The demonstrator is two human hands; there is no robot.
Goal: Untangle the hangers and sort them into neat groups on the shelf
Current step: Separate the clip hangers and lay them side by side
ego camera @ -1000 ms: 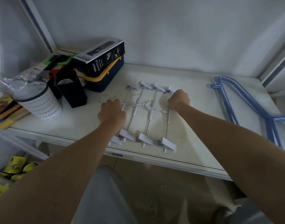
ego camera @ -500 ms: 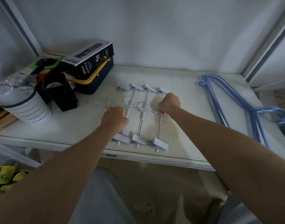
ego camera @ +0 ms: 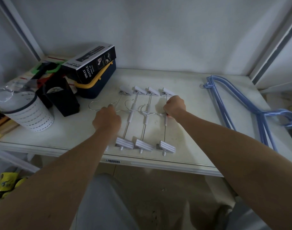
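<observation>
This looks like a stockroom or shop storage corner: a white metal shelf (ego camera: 183,165) with a barcode label (ego camera: 113,161) stuck on its front edge, set against bare white walls. Left of the left hand (ego camera: 107,119), a boxed spray bottle (ego camera: 90,63) sits on a navy bin (ego camera: 99,83), with yellow packaged goods (ego camera: 4,185) stacked on the floor below.

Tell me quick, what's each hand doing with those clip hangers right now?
Left hand: curled, knuckles up, on the leftmost white clip hanger; an actual grip cannot be told.
Right hand: closed on the rightmost clip hanger.
</observation>
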